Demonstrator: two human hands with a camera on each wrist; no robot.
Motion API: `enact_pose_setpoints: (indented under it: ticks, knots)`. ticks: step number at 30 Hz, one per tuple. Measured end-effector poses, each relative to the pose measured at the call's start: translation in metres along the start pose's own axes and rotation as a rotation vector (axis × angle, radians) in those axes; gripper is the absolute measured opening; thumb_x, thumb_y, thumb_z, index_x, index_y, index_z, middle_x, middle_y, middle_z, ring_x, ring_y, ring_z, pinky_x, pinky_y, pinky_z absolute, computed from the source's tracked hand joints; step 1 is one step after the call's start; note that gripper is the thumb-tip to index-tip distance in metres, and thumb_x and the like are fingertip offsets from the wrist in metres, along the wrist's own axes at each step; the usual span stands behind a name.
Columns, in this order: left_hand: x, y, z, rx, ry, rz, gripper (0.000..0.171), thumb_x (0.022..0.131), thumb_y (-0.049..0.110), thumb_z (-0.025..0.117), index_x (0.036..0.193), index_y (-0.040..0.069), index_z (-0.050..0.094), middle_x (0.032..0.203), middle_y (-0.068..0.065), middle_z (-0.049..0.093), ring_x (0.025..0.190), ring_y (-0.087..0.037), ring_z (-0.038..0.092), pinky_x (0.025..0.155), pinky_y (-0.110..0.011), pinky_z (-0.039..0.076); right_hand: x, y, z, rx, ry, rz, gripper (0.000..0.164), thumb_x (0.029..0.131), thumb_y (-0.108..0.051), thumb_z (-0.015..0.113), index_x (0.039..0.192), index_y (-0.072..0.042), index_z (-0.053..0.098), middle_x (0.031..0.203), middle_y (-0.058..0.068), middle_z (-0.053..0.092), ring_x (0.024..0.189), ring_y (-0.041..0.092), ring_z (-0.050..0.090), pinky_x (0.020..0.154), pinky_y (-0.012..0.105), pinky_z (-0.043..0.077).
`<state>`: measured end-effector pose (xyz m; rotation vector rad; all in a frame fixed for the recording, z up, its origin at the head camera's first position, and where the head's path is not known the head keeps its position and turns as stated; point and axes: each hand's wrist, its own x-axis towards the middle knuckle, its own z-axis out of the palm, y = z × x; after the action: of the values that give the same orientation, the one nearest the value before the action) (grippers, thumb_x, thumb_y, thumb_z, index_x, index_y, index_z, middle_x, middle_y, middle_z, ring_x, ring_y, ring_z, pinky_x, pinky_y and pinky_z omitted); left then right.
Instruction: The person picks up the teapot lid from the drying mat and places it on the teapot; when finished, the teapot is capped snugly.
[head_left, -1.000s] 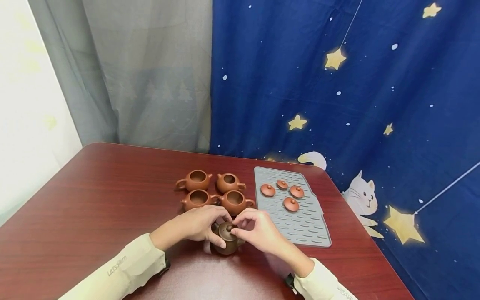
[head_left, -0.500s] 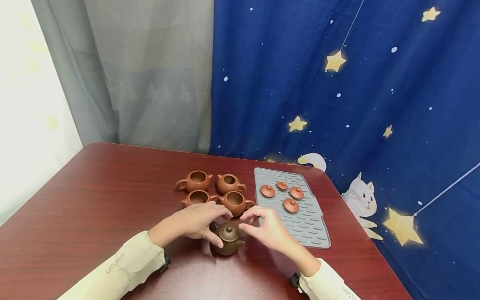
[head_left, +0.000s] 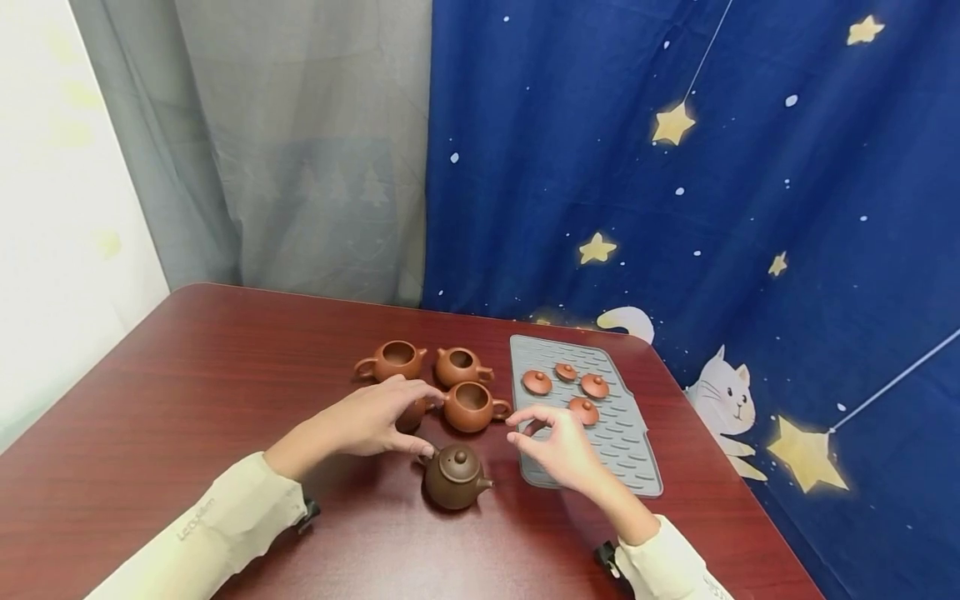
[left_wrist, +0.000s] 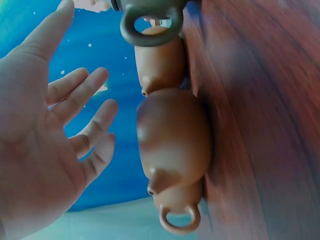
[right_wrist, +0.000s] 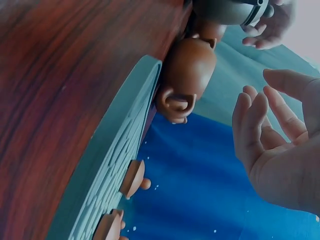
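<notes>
A dark brown teapot (head_left: pixel 452 479) stands at the front middle of the table with its lid on, spout toward the right. My left hand (head_left: pixel 367 421) hovers to its upper left, fingers spread and holding nothing. It covers most of one lidless red-brown teapot (head_left: pixel 411 417); in the left wrist view, a red-brown teapot (left_wrist: pixel 175 140) sits beyond the fingers. To the right of the dark pot, my right hand (head_left: pixel 562 450) is raised over the mat's left edge. Its thumb and fingers are bent but apart, with nothing between them, as the right wrist view also shows.
More lidless red-brown teapots, at back left (head_left: pixel 397 361), back right (head_left: pixel 461 367) and front right (head_left: pixel 468 407), form a close cluster behind the dark one. On the right, a grey ridged mat (head_left: pixel 622 467) bears several red-brown lids (head_left: pixel 537 382). Curtains hang behind the table (head_left: pixel 247 333).
Both hands have come away from the dark teapot: the right let go of its lid knob and moved right, the left drew back up and left. The lid stays seated.
</notes>
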<state>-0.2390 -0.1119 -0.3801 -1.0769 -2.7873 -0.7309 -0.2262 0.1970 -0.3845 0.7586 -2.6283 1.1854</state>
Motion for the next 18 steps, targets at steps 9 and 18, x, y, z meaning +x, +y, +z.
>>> enact_pose_setpoints:
  ticks: [9,18]
  knots:
    - [-0.006,-0.016,-0.002,0.072,0.137,-0.081,0.062,0.079,0.047,0.080,0.131,0.018,0.060,0.127,0.004,0.063,0.114,-0.023,0.055,0.090,-0.050,0.048,-0.004,0.012,-0.012,-0.028,0.066,0.024,0.015,0.081,-0.006,0.080,0.094,-0.012,0.076,0.078,-0.004,0.070,0.070,0.013,0.063,0.050,0.023,0.042]
    - [-0.010,-0.034,-0.001,0.076,0.171,-0.132,0.060,0.080,0.045,0.079,0.128,0.013,0.062,0.128,-0.003,0.061,0.121,-0.033,0.051,0.090,-0.056,0.047,-0.001,0.032,-0.022,-0.060,0.088,0.114,0.014,0.081,-0.006,0.080,0.093,-0.012,0.077,0.091,0.005,0.073,0.073,0.015,0.066,0.057,0.026,0.048]
